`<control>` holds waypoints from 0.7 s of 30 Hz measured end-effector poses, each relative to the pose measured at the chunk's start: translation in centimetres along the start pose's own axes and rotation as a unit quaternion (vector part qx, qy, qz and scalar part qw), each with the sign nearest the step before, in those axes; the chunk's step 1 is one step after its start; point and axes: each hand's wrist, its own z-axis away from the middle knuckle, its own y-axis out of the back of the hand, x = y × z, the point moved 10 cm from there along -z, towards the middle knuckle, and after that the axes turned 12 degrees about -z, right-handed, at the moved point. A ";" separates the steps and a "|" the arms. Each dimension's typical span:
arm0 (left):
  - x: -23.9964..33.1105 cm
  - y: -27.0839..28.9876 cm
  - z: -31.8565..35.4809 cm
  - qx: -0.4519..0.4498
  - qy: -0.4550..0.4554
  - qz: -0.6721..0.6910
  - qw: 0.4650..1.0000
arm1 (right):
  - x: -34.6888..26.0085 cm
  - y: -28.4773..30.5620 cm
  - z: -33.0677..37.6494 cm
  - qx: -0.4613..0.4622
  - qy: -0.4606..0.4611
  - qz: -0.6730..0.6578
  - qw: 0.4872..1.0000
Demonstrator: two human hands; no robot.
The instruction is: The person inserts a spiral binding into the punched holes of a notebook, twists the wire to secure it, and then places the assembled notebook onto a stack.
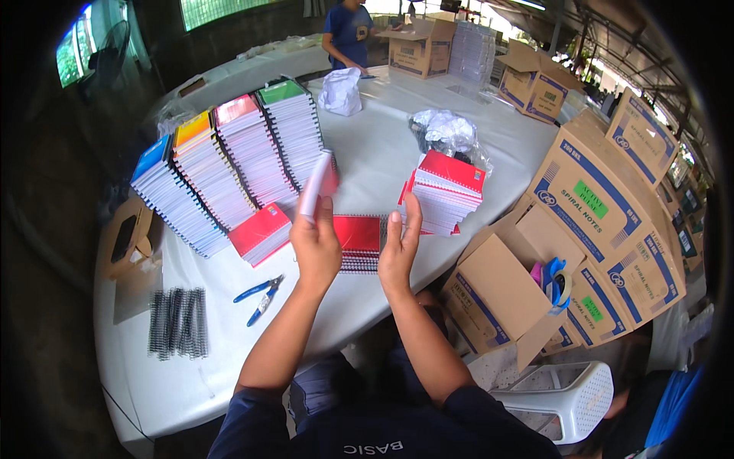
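Note:
My left hand is closed on a red-covered notebook, raised on edge with its pages bent in a curve. Opposite it, my right hand is upright with fingers stretched out and nothing visible in it. Between my wrists lies a stack of red spiral notebooks on the table. Just beyond my right hand stands a leaning pile of red notebooks, some set crosswise. To the left of my left hand is a short stack of red-covered booklets. Blue-handled cutting pliers lie near my left forearm.
Tall notebook stacks with blue, yellow, pink and green covers stand at left. Black spiral coils lie at the near left. An open carton, stacked cartons and a white stool are at right. Across the table stands a person.

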 end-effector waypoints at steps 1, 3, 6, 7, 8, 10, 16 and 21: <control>1.2 -1.1 0.2 -0.025 -0.111 -0.160 0.981 | 1.0 1.3 0.3 0.029 -0.003 0.078 0.997; -0.6 -5.0 2.3 -0.145 -0.210 -0.357 0.899 | 3.2 1.7 1.7 0.003 -0.026 0.085 0.996; -3.4 -7.5 5.8 -0.233 -0.232 -0.379 0.865 | 5.2 2.0 2.7 -0.011 -0.039 0.103 0.994; -3.9 -6.1 5.2 -0.174 -0.198 -0.382 0.886 | 5.5 2.6 2.7 -0.008 -0.041 0.116 0.992; -4.7 -4.4 4.3 -0.117 -0.161 -0.385 0.901 | 5.9 3.0 2.7 -0.004 -0.046 0.126 0.991; -6.5 -0.1 2.9 0.031 -0.081 -0.369 0.925 | 6.0 1.5 3.1 -0.045 -0.081 0.069 0.993; -9.9 0.8 3.3 0.022 0.044 -0.250 0.967 | 5.2 2.2 3.3 -0.044 -0.002 0.130 0.991; -11.8 1.9 3.7 0.070 0.068 -0.219 0.971 | 4.1 1.3 3.9 -0.055 0.055 0.163 0.984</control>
